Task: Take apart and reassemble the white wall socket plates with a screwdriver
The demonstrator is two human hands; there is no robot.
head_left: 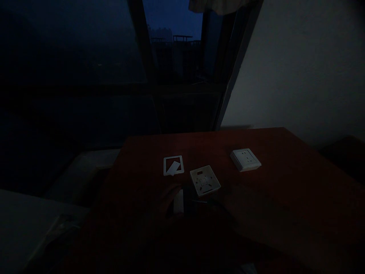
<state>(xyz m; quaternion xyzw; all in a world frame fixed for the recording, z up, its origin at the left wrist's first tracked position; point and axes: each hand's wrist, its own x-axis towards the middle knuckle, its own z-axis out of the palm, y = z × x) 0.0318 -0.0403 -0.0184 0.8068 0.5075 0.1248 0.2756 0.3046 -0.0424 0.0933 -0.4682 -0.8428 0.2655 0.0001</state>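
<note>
The picture is very dark. My left hand [168, 201] holds a small pale-edged block [178, 201] near the table's front, its fingers wrapped round the far and near ends. My right hand [228, 201] is a dim shape to the right, closed round a tool with a thin metal shaft [199, 201] that points left toward the block. Just beyond the hands lies an open white square box [205, 180] with holes in its base. A white square frame [182, 164] lies farther left, with a small white plate [173, 168] resting across it.
A white socket unit [245, 159] sits at the right back of the red-brown table [142, 152]. Behind the table are a dark window and a grey wall [299, 68]. A pale object [249, 268] shows at the bottom edge.
</note>
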